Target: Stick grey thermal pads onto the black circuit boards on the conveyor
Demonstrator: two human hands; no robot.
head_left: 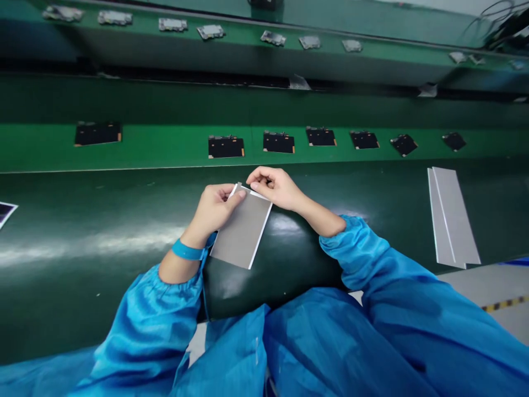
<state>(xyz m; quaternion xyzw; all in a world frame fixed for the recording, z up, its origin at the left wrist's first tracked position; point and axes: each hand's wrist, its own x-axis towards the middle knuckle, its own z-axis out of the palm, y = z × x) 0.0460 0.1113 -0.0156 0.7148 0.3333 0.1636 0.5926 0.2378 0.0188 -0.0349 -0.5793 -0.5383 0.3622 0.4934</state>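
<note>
A flat grey panel [242,231] with thin white edges is tilted above the dark green bench in front of me. My left hand [217,207] grips its upper left corner, thumb on the grey face and fingers behind. At the panel's top edge, my right hand [276,186] has its fingers curled in and the thumb pressed toward them. Whatever may be between those fingertips is too small to make out. A small grey tab shows at the top corner, beside my left thumb. Around my left wrist is a blue band [188,251] with a cord.
Several black flat modules [226,146] lie in a row on the bright green strip [165,146] beyond the bench. Grey panels [452,215] rest overlapped at the right. A white-edged dark panel [6,212] shows at the far left. Small metallic parts [172,25] line the upper shelf.
</note>
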